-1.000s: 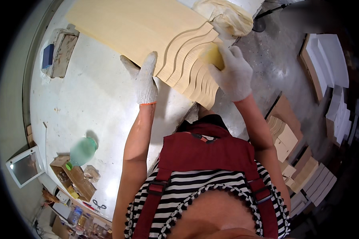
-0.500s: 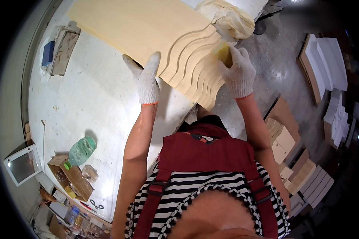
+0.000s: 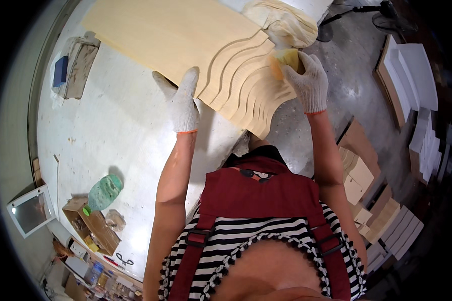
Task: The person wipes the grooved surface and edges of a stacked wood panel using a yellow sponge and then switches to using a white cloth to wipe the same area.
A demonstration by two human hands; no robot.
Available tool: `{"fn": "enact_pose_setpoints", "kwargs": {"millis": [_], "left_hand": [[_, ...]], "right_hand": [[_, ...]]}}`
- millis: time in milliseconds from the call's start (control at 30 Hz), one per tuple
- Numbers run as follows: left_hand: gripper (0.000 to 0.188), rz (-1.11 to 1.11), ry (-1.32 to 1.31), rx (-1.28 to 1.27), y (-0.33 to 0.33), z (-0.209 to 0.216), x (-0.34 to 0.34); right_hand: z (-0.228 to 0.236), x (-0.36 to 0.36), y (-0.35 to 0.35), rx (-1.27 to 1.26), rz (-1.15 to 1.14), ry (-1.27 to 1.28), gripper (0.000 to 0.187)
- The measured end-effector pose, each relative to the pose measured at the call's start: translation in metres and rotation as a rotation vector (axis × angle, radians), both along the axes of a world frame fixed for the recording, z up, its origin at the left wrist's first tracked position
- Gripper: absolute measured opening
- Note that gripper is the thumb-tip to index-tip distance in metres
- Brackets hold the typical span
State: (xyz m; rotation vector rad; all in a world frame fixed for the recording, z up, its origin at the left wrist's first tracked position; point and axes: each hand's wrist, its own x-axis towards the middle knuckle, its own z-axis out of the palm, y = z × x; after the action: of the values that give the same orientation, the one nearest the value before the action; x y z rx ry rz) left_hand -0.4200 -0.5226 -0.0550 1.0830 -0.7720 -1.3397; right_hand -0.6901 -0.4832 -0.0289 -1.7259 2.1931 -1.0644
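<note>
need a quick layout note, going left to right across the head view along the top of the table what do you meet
blue block → grimy sanding block → left hand on the table → wavy carved wooden panel → yellow sponge → right hand → white boards on the floor

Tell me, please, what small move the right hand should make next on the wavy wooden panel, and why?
Probably a short stroke with the yellow pad along the wavy ridges. The right hand presses this pad on the stepped, curved end of the wooden panel, near its upper edge, while the left hand lies flat on the panel's near edge and steadies it. The ridges closer to the person look untouched.
</note>
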Motion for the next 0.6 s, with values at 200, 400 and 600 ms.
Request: {"fn": "enact_pose_setpoints", "kwargs": {"millis": [200, 400, 600], "left_hand": [[0.116, 0.002, -0.009, -0.025, 0.0, -0.005, 0.003], [0.117, -0.013, -0.011, -0.037, -0.001, -0.006, 0.003], [0.12, -0.005, -0.06, -0.013, -0.001, -0.01, 0.005]], "right_hand": [[0.011, 0.037, 0.015, 0.098, -0.047, 0.027, 0.038], [0.012, 0.063, 0.02, 0.112, 0.155, -0.046, 0.037], [0.029, 0.078, 0.052, 0.376, 0.434, 0.043, 0.039]]}}
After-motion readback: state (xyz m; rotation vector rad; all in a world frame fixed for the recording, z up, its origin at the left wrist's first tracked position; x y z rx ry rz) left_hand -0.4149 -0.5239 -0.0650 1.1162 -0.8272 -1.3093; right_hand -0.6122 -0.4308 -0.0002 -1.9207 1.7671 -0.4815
